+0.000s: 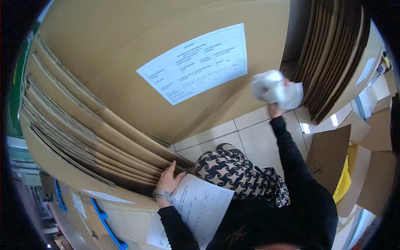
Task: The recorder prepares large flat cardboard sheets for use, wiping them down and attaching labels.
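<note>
My left hand (168,182), a bracelet at its wrist, rests against the edges of several flattened cardboard boxes (112,146) standing on my left. Its index finger and thumb are spread apart, and the other fingers are partly hidden. Beneath that forearm lies a printed white sheet (208,200). Out ahead, my right hand (274,110) is closed around a crumpled wad of white plastic (268,86), somewhat blurred. The wad is held in front of a large cardboard panel (200,112), which bears a printed white label (198,62).
More flattened boxes (333,54) stand upright at the far right. Near my right side sits an open carton (329,154) with something yellow (342,183) inside. Pale floor tiles (254,129) show between the stacks. Blue-edged items (104,221) stand at the lower left.
</note>
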### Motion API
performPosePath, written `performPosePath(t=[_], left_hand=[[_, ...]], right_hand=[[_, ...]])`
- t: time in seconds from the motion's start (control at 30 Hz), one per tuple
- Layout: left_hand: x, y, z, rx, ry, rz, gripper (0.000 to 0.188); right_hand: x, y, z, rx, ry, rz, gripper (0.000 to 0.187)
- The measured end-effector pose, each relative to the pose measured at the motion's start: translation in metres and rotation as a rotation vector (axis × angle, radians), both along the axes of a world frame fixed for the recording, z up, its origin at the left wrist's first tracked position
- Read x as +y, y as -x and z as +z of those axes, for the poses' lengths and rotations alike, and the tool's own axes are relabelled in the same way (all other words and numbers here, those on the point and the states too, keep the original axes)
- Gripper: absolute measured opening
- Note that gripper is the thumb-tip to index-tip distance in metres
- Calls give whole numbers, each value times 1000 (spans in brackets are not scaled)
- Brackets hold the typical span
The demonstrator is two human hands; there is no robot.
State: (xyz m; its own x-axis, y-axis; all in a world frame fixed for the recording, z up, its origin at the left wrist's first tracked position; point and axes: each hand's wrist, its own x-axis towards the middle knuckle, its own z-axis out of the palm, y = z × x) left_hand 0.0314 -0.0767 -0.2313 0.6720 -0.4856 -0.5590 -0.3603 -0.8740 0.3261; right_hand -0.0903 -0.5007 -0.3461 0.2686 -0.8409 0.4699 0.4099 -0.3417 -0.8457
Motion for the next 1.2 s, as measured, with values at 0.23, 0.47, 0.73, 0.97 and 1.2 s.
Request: performPosePath(t=[0.23, 0.47, 0.73, 0.97, 1.2], left_hand=[[-2, 5, -20, 108, 71, -10, 70], [-7, 8, -8, 61, -3, -66, 70], [1, -1, -4, -55, 64, -88, 67], [9, 14, -3, -9, 118, -61, 62], [17, 15, 1, 45, 152, -9, 61]], right_hand=[[30, -112, 52, 364, 1155, -471, 35], [-101, -80, 30, 321, 842, -593, 59], [-4, -87, 2, -16, 211, -338, 49], [-7, -144, 4, 176, 259, -334, 49], [-69, -133, 112, -141, 367, -677, 25]])
